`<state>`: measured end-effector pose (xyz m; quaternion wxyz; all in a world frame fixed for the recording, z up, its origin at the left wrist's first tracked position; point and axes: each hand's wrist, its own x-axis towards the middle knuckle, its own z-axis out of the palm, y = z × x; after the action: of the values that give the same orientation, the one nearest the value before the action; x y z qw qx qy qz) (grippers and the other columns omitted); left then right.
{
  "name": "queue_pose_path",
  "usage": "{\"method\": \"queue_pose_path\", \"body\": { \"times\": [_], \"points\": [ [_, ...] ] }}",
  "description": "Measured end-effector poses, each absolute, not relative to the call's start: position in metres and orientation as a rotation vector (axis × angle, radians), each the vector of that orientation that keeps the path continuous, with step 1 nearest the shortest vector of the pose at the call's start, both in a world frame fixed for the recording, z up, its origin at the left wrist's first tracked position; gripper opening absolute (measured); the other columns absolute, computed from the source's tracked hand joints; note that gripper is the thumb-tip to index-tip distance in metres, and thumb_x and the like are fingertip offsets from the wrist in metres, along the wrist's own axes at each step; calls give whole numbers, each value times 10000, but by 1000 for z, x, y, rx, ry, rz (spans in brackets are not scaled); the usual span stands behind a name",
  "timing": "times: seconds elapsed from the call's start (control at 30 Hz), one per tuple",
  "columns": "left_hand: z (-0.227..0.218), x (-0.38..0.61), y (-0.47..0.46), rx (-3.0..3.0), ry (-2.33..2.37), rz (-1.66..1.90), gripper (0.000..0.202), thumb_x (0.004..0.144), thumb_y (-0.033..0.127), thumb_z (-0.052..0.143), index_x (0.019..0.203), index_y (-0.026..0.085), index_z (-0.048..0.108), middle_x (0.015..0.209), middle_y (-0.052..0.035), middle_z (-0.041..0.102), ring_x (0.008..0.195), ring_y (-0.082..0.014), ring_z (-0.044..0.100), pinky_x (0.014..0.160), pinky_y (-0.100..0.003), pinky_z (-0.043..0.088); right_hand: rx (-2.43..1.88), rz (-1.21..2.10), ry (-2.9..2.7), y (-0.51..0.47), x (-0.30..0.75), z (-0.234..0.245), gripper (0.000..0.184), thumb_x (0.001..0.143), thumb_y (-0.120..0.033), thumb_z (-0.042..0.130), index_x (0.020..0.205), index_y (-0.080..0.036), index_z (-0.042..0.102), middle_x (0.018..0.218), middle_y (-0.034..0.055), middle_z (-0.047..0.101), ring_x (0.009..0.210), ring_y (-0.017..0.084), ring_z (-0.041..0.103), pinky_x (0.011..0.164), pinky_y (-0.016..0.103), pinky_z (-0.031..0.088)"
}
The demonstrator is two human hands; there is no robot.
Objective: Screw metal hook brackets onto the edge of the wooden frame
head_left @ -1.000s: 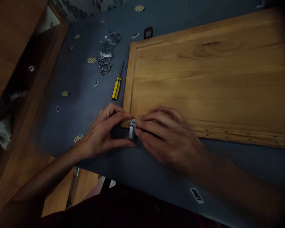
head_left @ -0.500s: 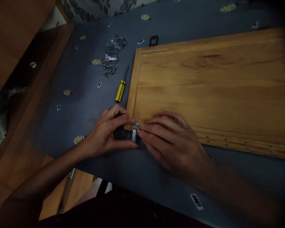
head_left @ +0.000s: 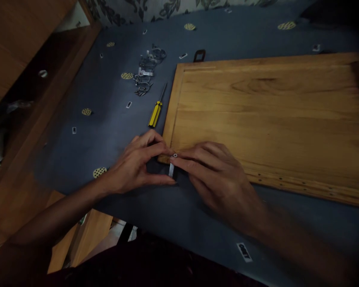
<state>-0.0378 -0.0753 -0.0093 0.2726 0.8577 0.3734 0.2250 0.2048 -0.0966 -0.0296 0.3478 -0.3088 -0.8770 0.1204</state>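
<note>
Metal fitting (head_left: 171, 170), between left hand (head_left: 133, 163) and right hand (head_left: 219, 175), at panel (head_left: 263, 115) corner

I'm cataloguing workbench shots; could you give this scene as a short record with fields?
Left hand: thumb and fingers around the metal fitting; grip unclear
Right hand: fingertips at the metal fitting; grip unclear
Metal fitting: at the near-left corner of the wooden panel
Screwdriver: yellow-handled, lying unheld left of the panel
Loose: small metal pieces, left of the screwdriver's tip
Surface: blue patterned cover
</note>
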Motion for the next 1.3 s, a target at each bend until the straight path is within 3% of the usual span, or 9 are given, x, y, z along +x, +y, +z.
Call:
{"method": "queue_pose_path", "body": {
  "times": [0.5, 0.77, 1.0, 1.3],
  "points": [
    [-12, -39, -76, 2310, 1010, 614, 449, 883, 515, 864, 1209, 238, 726, 1114, -52, 634, 1052, -232, 627, 877, -386, 504, -785, 360, -2240, -94, 206, -34, 268, 1040, -74, 555, 1222, -154, 734, 1087, 103, 798, 959, 248, 684, 856, 420, 542],
    [-12, -39, -76, 2306, 993, 633, 454, 894, 541, 843, 1199, 231, 714, 1107, -46, 625, 1041, -225, 623, 877, -388, 504, -775, 369, -2203, -94, 206, -35, 331, 1032, -46, 544, 1280, -206, 695, 1094, 78, 796, 937, 226, 691, 841, 396, 565],
    [-11, -38, -76, 2292, 995, 632, 446, 902, 529, 840, 1236, 258, 723, 1091, -28, 615, 1039, -212, 607, 873, -364, 482, -799, 443, -2146, -95, 205, -32, 310, 1018, -23, 533, 1227, -193, 687, 989, 67, 769, 901, 228, 680, 807, 387, 579],
    [-13, -39, -76, 2299, 1000, 626, 462, 905, 551, 827, 1235, 245, 720, 1107, -36, 614, 1050, -215, 611, 894, -371, 486, -745, 436, -2156, -93, 207, -37, 265, 1016, -36, 574, 1195, -167, 720, 1090, 109, 799, 981, 255, 716, 840, 428, 601]
  ]
}}
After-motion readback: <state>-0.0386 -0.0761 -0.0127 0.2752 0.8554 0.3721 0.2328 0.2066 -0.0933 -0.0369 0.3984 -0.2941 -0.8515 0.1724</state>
